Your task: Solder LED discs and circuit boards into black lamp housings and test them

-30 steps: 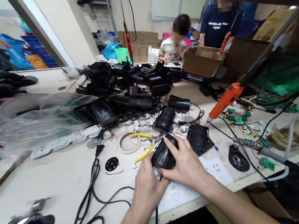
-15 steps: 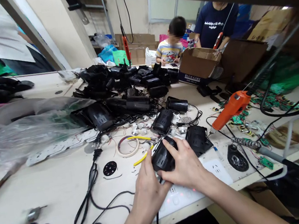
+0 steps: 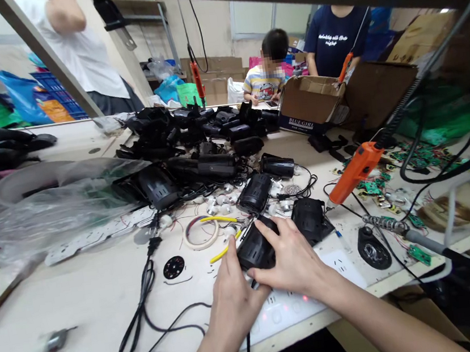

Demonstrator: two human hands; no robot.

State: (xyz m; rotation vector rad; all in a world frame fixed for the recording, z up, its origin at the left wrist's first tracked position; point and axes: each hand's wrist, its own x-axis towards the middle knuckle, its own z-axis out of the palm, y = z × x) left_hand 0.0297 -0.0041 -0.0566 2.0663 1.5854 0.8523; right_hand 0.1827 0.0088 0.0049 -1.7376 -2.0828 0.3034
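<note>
Between my two hands is a black plastic housing (image 3: 256, 247) with slots in its side, held low over the table's front part. My left hand (image 3: 234, 287) presses its near left side, fingers pointing up. My right hand (image 3: 291, 254) wraps over its right side, thumb at the near edge. Just beyond lie yellow-handled pliers (image 3: 227, 248) and a roll of tape (image 3: 199, 233). A similar black housing (image 3: 309, 219) rests right of my right hand, and another (image 3: 254, 192) lies behind. A white power strip (image 3: 277, 313) with red lights sits under my wrists.
An orange electric screwdriver (image 3: 354, 172) hangs at the right, near green circuit boards (image 3: 419, 255) and a soldering iron (image 3: 427, 244). Black housings (image 3: 211, 124) are heaped at the back by a cardboard box (image 3: 311, 101). A black cord (image 3: 141, 301) lies left. Several people are beyond the table.
The view has shifted slightly. The person in white at the left stands farther right with an arm raised. The orange screwdriver has swung slightly left. My hands keep nearly the same hold.
</note>
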